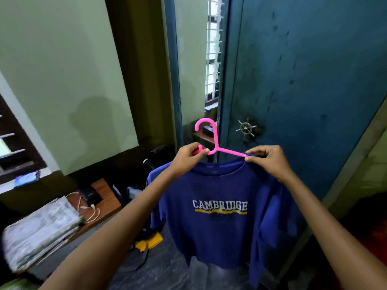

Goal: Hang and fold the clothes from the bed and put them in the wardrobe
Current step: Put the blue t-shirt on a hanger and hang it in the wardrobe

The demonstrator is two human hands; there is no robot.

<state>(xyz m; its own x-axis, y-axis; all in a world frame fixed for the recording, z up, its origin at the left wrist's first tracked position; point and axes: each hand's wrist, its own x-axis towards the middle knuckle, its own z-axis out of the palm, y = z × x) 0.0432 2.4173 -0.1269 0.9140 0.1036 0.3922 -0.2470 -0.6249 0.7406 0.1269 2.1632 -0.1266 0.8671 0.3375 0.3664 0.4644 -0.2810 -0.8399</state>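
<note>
A blue T-shirt [219,227] printed with "CAMBRIDGE" hangs in the air in front of me, partly on a pink plastic hanger [211,141]. My left hand [188,155] grips the hanger's left arm near the neck. My right hand [266,158] pinches the shirt's collar where the hanger's right arm goes into it. The hook points up and to the left. The hanger's ends are hidden by my hands and the cloth.
A dark blue steel wardrobe door [303,80] with a wheel-shaped handle [247,128] stands right behind the shirt. A low wooden table [104,197] with cables and a stack of folded papers [39,233] is at the left. Yellow cloth [149,241] and a slipper lie on the floor.
</note>
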